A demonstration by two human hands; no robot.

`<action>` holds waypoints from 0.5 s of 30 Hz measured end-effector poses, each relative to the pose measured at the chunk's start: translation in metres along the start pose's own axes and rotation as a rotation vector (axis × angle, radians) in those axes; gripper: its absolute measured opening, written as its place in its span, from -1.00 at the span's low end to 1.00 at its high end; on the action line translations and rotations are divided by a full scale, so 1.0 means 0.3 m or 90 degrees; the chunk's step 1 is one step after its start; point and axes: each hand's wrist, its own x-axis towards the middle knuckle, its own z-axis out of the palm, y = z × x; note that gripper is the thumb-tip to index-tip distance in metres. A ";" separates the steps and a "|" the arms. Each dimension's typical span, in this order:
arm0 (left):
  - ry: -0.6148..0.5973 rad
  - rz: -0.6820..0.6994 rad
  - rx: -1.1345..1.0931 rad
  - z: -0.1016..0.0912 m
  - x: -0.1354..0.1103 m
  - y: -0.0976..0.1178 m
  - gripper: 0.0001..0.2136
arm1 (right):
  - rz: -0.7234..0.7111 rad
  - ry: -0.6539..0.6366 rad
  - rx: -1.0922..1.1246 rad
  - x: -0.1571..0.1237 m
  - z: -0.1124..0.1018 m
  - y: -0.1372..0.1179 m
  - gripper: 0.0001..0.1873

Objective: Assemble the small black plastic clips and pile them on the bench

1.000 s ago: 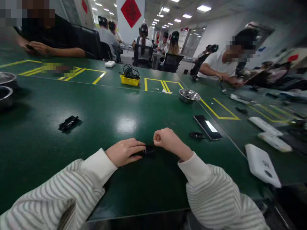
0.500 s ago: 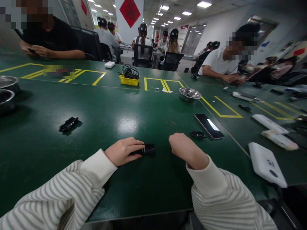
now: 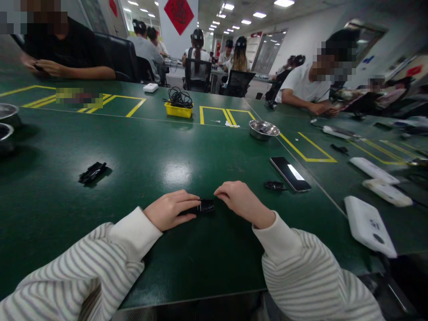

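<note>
My left hand (image 3: 172,208) rests on the table, its fingers and thumb closed around a small, flat, shiny black bundle (image 3: 206,205). The bundle's right end sticks out past the fingertips, with a thin pale line across it; the rest is hidden under the hand. Just right of that end hovers my right hand (image 3: 241,199), thumb and fingertips pinched together. Whether anything is in the pinch I cannot make out. A similar black bundle (image 3: 275,185) lies beyond the right hand, and another black bundle (image 3: 93,173) lies to the left.
A phone (image 3: 290,174) and a white numbered device (image 3: 369,226) lie to the right. Metal bowls stand at the middle right (image 3: 264,130) and far left (image 3: 7,115). A yellow tray (image 3: 179,110) holds black cables. People sit across the green table (image 3: 133,142).
My right hand has moved left toward the exposed end of the bundle, its fingertips now in view and pinched. My left hand stays on the bundle. The view has shifted slightly.
</note>
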 end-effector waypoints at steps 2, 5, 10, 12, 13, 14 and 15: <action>0.003 0.002 0.001 0.000 0.001 0.000 -0.76 | 0.013 0.019 0.014 -0.001 -0.007 -0.004 -0.82; -0.002 -0.001 -0.003 0.001 0.001 0.000 -0.76 | 0.045 0.055 0.076 -0.003 -0.019 -0.015 -0.87; -0.006 -0.009 0.006 0.003 -0.001 -0.004 -0.76 | 0.029 0.092 0.235 -0.004 -0.022 -0.040 -0.90; -0.008 -0.015 0.008 0.003 -0.002 -0.006 -0.76 | 0.030 0.110 0.266 -0.005 -0.015 -0.049 -0.90; -0.009 -0.017 0.010 0.002 -0.002 -0.006 -0.76 | 0.036 0.108 0.280 -0.006 -0.010 -0.053 -0.90; -0.010 -0.018 0.011 0.002 -0.002 -0.007 -0.76 | 0.044 0.098 0.295 -0.007 -0.004 -0.056 -0.89; -0.009 -0.019 0.012 0.001 -0.003 -0.007 -0.76 | 0.052 0.084 0.309 -0.008 0.002 -0.058 -0.89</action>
